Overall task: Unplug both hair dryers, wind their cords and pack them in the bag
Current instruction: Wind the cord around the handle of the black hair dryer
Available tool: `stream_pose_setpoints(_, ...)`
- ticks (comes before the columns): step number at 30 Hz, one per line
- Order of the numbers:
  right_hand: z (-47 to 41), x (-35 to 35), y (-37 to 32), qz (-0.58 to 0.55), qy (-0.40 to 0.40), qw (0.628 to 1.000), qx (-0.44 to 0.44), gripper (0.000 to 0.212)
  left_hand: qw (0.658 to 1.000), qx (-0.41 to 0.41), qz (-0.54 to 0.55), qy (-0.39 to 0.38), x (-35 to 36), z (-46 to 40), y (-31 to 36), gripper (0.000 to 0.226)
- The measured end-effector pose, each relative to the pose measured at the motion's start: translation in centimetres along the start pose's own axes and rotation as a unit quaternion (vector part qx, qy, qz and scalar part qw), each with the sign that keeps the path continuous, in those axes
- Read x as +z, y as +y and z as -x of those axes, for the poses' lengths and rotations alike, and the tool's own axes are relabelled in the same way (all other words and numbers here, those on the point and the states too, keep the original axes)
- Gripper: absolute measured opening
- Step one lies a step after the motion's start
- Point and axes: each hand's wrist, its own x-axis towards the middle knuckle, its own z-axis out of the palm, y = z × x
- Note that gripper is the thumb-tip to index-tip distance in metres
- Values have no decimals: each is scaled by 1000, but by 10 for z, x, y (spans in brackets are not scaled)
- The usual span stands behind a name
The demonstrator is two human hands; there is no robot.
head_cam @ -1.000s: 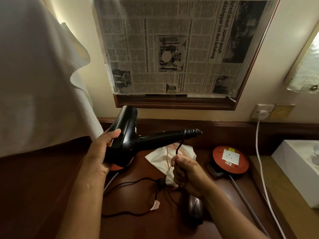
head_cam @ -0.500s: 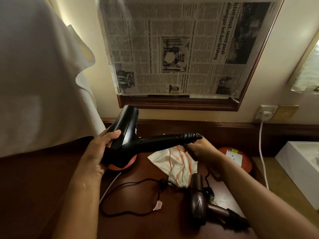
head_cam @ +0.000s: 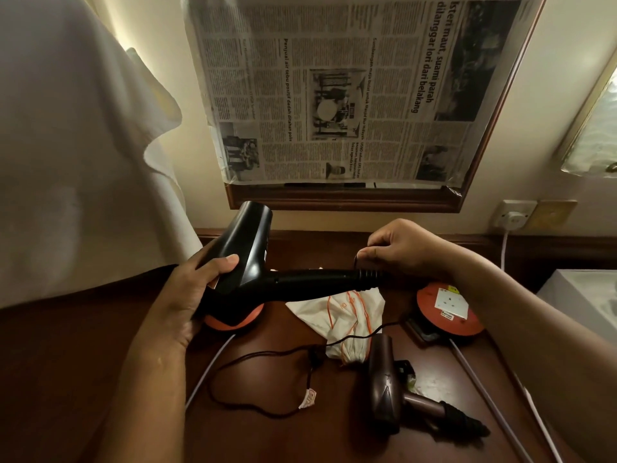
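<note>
A bronze-brown hair dryer (head_cam: pixel 387 389) lies nearest on the dark wooden tabletop (head_cam: pixel 300 436), its thin black cord (head_cam: pixel 253 357) looping leftward. Behind it sits a white drawstring bag with orange strings (head_cam: pixel 337 315). Above, the left hand (head_cam: pixel 187 295) grips a black hair dryer's (head_cam: pixel 247 262) body, while the right hand (head_cam: pixel 400 248) pinches cord at its handle end.

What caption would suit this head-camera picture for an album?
Left hand holds the black hair dryer while the right hand pinches its cord by the handle.
</note>
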Motion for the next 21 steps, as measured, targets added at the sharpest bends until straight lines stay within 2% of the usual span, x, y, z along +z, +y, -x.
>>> stream_pose_setpoints(6, 5, -4, -10, 73, 9, 997, -14, 30, 999, 16, -31, -17, 6, 0, 2, 49)
stream_pose_setpoints(14, 20, -5, -35, 155, 70, 985, -32, 33, 998, 48, -33, 33, 12, -7, -12, 78)
stream_pose_setpoints(18, 34, 10, -42, 155, 112, 982, 1, 31, 996, 57, -18, 69, 12, -12, -17, 72)
stream_pose_setpoints(21, 43, 23, -46, 94, 82, 991, 48, 24, 993, 62, -11, 101, 12, -12, -17, 69)
